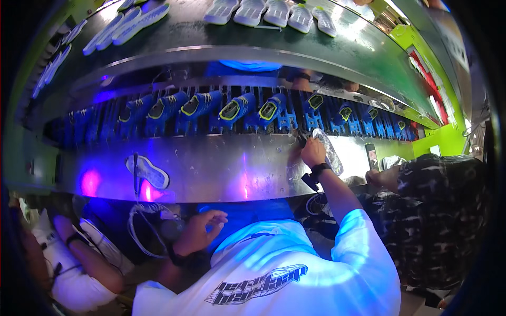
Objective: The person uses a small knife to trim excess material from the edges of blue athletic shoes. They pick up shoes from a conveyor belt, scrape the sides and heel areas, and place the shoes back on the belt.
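My right hand [314,151], with a black band at the wrist, reaches to the steel ledge. Its fingers are closed at the left edge of a pale shoe sole [333,158], which is partly covered by the hand. A small dark thing beside the fingers is too unclear to name. My left hand [203,229] hangs in front of my body, short of the ledge, fingers loosely bent and apart, with nothing seen in it. Beyond the ledge, blue shoe uppers [237,107] sit in a row on a rack conveyor [287,120]. Another white sole [147,171] lies on the ledge to the left.
A raised metal shelf [190,34] behind the conveyor carries several white soles [250,11]. A cable [138,221] hangs over the ledge's front edge at left. One co-worker's arm [89,258] is at left; another person in a patterned dark garment [437,210] stands close at right.
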Available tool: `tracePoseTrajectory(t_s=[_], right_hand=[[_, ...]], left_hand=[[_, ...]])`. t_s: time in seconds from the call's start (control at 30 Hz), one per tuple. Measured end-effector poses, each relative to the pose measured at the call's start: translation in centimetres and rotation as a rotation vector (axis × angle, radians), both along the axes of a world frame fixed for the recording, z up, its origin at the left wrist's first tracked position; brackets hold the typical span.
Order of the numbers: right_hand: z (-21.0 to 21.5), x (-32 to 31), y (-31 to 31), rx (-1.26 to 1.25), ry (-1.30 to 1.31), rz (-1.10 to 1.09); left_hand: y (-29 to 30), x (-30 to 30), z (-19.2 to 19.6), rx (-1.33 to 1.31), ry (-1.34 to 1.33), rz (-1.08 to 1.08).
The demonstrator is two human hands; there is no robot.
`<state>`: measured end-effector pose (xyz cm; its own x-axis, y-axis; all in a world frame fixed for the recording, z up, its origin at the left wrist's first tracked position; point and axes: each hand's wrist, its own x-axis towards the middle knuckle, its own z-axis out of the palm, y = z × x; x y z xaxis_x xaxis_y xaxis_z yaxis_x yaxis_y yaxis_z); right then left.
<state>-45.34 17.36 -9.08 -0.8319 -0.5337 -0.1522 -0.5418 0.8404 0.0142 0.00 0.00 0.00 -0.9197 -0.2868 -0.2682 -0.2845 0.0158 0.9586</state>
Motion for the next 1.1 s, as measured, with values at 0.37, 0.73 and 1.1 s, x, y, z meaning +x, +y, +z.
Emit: tracePoseTrajectory(t_s=[0.37, 0.73, 1.1], right_hand=[[7.5, 6.4, 5.9, -1.014, -1.066, -0.205], [5.7, 10.7, 9.7, -1.192, -1.079, -0.117], [3.6, 11.4, 12.8, -1.228, -0.855, -0.079]], left_hand=[[-1.9, -4.8, -2.1, 0.062, 0.085, 0.044], [-13.0, -11.1, -3.5, -0.36, -0.209, 0.083], [-22.4, -28.5, -7.4, -1.086, -0.214, 0.247]])
